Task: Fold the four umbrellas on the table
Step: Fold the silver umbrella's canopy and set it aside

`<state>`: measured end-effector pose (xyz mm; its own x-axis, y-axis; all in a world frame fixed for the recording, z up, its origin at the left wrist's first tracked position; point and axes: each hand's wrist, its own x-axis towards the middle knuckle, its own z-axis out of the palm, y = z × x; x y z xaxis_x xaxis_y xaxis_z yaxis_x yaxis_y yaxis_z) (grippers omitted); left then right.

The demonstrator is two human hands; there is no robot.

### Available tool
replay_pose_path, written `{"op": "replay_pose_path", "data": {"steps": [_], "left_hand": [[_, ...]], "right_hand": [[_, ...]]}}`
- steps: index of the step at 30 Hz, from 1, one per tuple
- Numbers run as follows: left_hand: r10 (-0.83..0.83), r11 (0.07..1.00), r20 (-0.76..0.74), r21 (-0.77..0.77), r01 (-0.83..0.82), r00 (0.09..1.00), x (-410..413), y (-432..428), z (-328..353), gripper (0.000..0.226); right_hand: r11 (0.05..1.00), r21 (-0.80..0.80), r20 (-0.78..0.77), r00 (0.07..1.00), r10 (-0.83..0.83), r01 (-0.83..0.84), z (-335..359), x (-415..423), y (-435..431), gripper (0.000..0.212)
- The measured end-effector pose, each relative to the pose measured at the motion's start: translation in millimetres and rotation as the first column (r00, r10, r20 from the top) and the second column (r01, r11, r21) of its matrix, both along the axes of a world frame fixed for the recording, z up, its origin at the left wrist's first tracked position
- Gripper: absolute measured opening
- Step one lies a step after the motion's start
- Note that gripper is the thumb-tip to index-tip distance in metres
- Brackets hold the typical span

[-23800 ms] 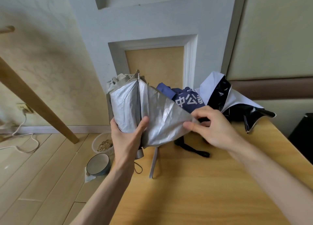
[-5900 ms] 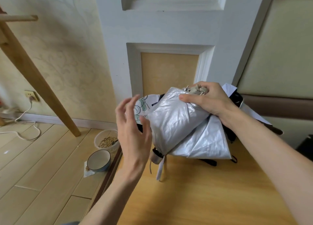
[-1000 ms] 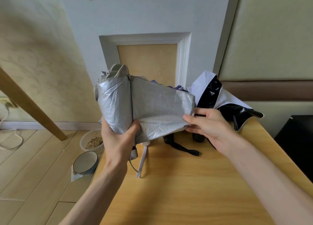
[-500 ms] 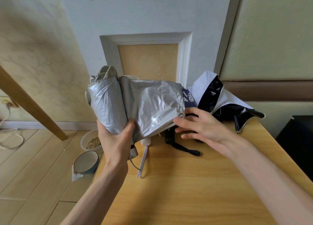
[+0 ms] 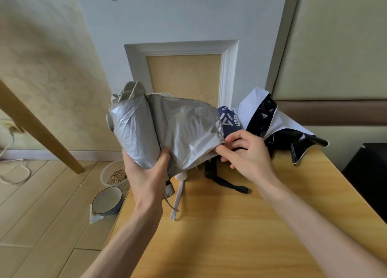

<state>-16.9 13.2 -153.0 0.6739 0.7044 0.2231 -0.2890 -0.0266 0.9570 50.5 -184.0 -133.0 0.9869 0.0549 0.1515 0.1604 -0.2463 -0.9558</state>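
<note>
I hold a silver umbrella (image 5: pixel 167 129) upright above the wooden table's (image 5: pixel 240 225) left end, its canopy partly rolled. My left hand (image 5: pixel 146 175) grips the rolled bundle from below. My right hand (image 5: pixel 245 154) pinches the loose flap's lower right corner between thumb and fingers. Its white strap (image 5: pixel 178 200) hangs down to the tabletop. Behind it lies a navy umbrella (image 5: pixel 228 120) with white characters, mostly hidden, its black handle and strap (image 5: pixel 222 177) on the table. A white-and-black umbrella (image 5: pixel 272 120) sprawls unfolded at the back right.
The table's left edge drops to a wood floor with a grain-filled bowl (image 5: pixel 115 175) and an empty blue-rimmed bowl (image 5: pixel 106 200). A slanted wooden beam (image 5: pixel 41 131) stands at the left. A door (image 5: pixel 184 47) and a padded wall are behind; a black object (image 5: pixel 368 173) sits at the right.
My right hand, which let go of the flap half a second ago, has closed on the flap's corner again. The silver umbrella has shifted slightly right.
</note>
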Motion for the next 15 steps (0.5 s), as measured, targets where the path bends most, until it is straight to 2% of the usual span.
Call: {"op": "replay_pose_path", "data": {"steps": [3,7,9,12,15], "left_hand": [[-0.011,1.000,-0.014,0.000,0.011,1.000,0.1,-2.1,-1.7,0.062],[0.063,0.997,0.011,-0.056,-0.062,0.998,2.2,-1.3,-0.3,0.059],[0.084,0.989,0.010,-0.123,-0.082,0.996,3.1,0.6,-0.8,0.061],[0.061,0.986,-0.012,-0.154,-0.062,0.998,3.2,3.6,-2.2,0.066],[0.003,0.990,-0.025,-0.139,-0.007,1.000,1.8,5.0,1.0,0.064]], "right_hand": [[0.994,-0.079,0.058,0.996,-0.068,0.073,-4.8,1.0,1.2,0.014],[0.998,0.061,0.289,0.956,-0.047,0.031,-12.2,-4.4,3.9,0.019],[0.987,0.158,0.335,0.939,-0.076,0.023,-14.1,-8.7,7.5,0.025],[0.946,0.322,0.168,0.982,-0.089,0.031,-11.1,-5.0,10.2,0.035],[0.838,0.545,-0.095,0.992,0.078,-0.013,-6.7,4.6,3.2,0.054]]}}
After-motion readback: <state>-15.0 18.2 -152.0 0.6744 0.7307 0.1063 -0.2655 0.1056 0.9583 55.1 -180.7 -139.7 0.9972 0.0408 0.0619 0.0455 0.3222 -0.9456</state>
